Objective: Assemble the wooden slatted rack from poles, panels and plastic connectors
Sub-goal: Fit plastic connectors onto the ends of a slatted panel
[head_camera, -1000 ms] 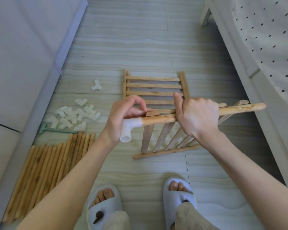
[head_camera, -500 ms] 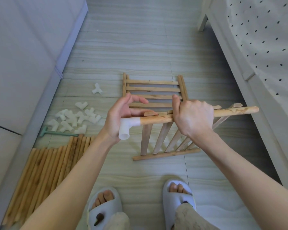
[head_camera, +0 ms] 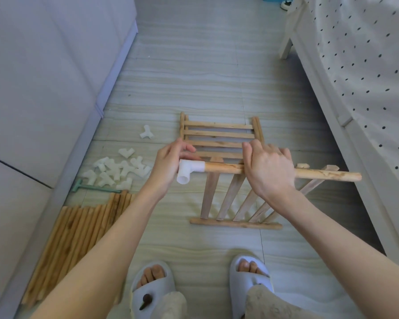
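The pile of poles [head_camera: 78,236] and the heap of white connectors [head_camera: 118,170] lie unused left of the left hand [head_camera: 168,166], which cups an elbow connector [head_camera: 189,170] on one pole [head_camera: 286,172]. The right hand [head_camera: 267,169] grips that pole, and both slatted panels [head_camera: 219,139] lie loose on the floor beneath, so most building is left, I think.

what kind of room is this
Probably a bedroom at home: a bed with a polka-dot cover on the right, a pale cabinet on the left, and a tiled floor used as workspace.

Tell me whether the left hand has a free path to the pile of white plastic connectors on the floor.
Probably yes: nothing lies between the left hand and the pile, but it holds the white connector.
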A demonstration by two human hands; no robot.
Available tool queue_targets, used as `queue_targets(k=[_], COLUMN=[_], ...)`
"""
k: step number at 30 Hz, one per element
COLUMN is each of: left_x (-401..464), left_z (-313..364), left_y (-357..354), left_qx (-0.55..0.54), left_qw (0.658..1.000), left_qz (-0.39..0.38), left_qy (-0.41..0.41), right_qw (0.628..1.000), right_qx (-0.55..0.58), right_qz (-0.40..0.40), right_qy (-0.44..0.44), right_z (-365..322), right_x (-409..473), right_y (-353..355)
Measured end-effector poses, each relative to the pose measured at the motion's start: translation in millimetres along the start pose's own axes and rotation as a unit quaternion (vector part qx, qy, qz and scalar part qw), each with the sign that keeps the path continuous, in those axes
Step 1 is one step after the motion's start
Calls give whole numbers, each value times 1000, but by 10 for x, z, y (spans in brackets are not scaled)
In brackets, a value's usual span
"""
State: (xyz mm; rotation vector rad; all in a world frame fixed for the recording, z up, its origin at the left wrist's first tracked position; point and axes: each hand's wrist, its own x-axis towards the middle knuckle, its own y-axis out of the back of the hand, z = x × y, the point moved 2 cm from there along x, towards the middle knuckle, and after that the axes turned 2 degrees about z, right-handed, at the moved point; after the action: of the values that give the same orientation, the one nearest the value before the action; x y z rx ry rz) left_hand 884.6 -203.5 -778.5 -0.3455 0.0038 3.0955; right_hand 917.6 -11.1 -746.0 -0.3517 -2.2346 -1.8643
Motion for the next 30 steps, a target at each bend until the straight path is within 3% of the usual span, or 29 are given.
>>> queue_targets(k=[5,8,10,17,22,26,30], left_x=[-179,-312,-411,-423,-366,-284,-204], left_z=[-322,-639,-869,-1493,-1904,-2138,-2283], left_y=[448,736,904,1310,1473,1434,1247], left_qx=[25,56,67,120,269,407,545], left_qw=[996,984,976,950,924,889,818], left_qz=[56,77,90,129,106,80,69], left_qy=[69,149,188,256,250,193,168], right_qw=[969,946,942,940,953,943,944], right_qx=[-20,-44,-42,-103,-44,-47,-33], right_qz=[-94,-110,-129,-79,-87,-100,-117], right_qy=[227,302,306,314,288,313,306], right_z=[-344,-444,-464,-763,-971,-989,-942], right_x=[-142,-108,-37,484,731,942,1110], right_y=[41,-2,-48,-227,-441,-562,-606])
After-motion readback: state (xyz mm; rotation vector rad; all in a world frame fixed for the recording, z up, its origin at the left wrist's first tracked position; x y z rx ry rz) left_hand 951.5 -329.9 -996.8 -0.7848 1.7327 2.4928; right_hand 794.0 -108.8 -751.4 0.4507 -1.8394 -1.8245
